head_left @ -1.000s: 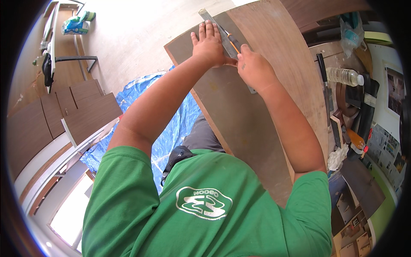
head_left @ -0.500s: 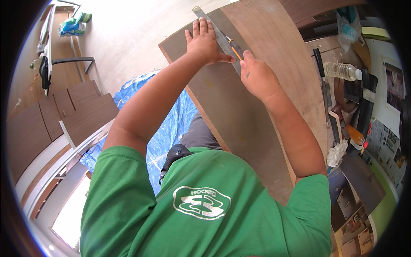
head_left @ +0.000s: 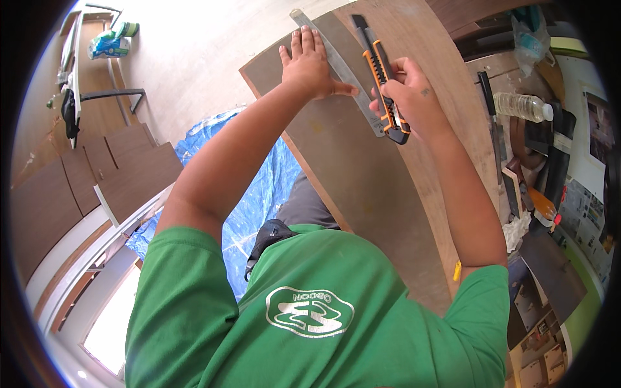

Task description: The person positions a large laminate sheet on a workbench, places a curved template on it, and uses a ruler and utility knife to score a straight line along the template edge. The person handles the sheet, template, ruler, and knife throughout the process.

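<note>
My left hand lies flat with fingers stretched out, pressing on a metal ruler and the dark sheet beside it. In my right hand is an orange and black utility knife, held above the ruler's near end with its dark blade pointing away from me. Under the ruler a grey-brown sheet lies on a lighter wooden board. The ruler runs slantwise from the far edge toward the sheet's middle.
A yellow object lies near my right elbow. To the right are a clear plastic bottle, an orange bottle and assorted tools. Blue tarpaulin covers the floor at left, near brown panels.
My right hand has lifted the utility knife off the ruler's edge and moved right, turning the knife into full view. My left hand stays on the ruler.
</note>
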The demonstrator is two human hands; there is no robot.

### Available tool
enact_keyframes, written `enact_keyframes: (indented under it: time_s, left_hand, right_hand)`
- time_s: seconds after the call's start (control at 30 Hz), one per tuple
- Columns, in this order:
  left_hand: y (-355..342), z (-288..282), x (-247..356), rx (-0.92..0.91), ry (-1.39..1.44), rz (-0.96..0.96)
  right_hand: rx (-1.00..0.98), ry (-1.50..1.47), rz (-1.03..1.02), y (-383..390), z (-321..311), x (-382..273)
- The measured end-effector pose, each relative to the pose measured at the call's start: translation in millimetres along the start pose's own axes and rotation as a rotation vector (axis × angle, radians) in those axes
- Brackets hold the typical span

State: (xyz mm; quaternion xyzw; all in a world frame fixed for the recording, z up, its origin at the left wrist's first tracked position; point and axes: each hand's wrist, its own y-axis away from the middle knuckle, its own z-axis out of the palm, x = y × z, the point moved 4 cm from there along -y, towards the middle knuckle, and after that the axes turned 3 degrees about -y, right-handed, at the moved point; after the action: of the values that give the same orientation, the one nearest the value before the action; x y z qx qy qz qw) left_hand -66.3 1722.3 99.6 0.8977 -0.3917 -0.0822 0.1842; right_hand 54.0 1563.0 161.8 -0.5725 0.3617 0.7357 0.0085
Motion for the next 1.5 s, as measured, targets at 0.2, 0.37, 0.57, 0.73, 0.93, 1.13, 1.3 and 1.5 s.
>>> enact_keyframes:
  time_s: [0.2, 0.37, 0.57, 0.73, 0.93, 1.13, 1.3, 1.5]
  left_hand:
    - [-2, 2, -1, -0.004, 0.009, 0.003]
    - [-1, 1, -1, -0.002, 0.022, 0.008]
    - [-1, 0, -1, 0.000, 0.024, 0.000]
    - [-1, 1, -1, 0.017, 0.020, 0.005]
    - [-2, 4, -2, 0.031, 0.021, 0.009]
    - [-2, 3, -2, 0.006, 0.015, 0.016]
    - [-2, 3, -1, 0.000, -0.001, 0.012]
    - [-2, 4, -2, 0.024, 0.007, 0.013]
  right_hand:
    - [-0.009, 0.352, -0.002, -30, 18, -2]
    - [-0.006, 0.899, -0.231, -45, 30, -5]
    - [-0.063, 1.083, -0.091, -63, 39, 3]
    - [-0.027, 1.087, -0.128, -69, 39, 9]
    - [-0.065, 1.075, -0.108, -71, 43, 10]
    - [-0.062, 1.072, -0.105, -72, 46, 11]
    - [-0.071, 1.087, -0.120, -72, 46, 10]
    - [-0.089, 1.117, -0.124, -70, 47, 8]
